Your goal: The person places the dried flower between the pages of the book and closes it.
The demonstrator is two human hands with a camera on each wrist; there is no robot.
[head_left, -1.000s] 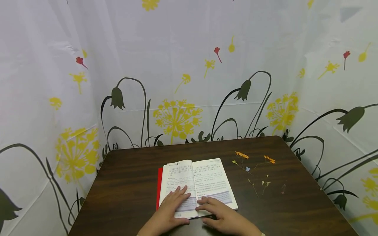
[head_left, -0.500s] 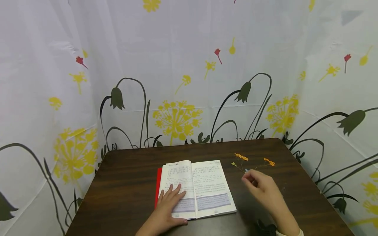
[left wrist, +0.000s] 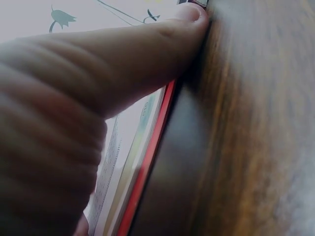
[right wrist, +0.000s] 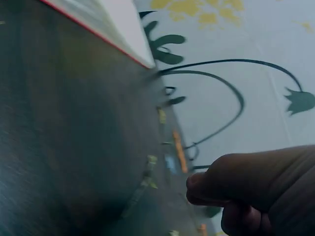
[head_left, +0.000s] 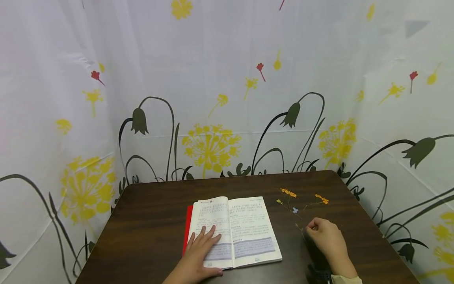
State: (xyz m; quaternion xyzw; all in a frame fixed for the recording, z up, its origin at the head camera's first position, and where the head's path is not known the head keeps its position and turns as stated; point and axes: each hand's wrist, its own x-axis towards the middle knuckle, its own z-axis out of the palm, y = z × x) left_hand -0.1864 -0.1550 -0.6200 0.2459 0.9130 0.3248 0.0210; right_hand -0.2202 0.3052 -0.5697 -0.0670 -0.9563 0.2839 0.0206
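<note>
My left hand [head_left: 198,252] lies spread on the left page of an open book [head_left: 253,221]; its thumb is at the book's lower edge. In the left wrist view that thumb [left wrist: 142,59] crosses over the page edges and red cover. My right hand [head_left: 328,238] hovers low over the table right of the book, fingers curled with thumb and fingertips together, beside a thin dried stem [head_left: 299,228]. Whether a small sprig sits between them I cannot tell. Beyond it lie pressed flowers: orange clusters [head_left: 288,193], a small blue flower [head_left: 295,210] and a yellow-green bud [head_left: 279,201].
The dark wooden table [head_left: 152,221] ends in front of a white flower-print curtain [head_left: 213,79]. A red cover [head_left: 187,227] shows along the book's left side. A dark strap [head_left: 319,274] circles the right wrist.
My right hand has left the book's right page and gone right to the pressed flowers, then slightly nearer and right, uncovering the blue flower. The left hand stays on the left page.
</note>
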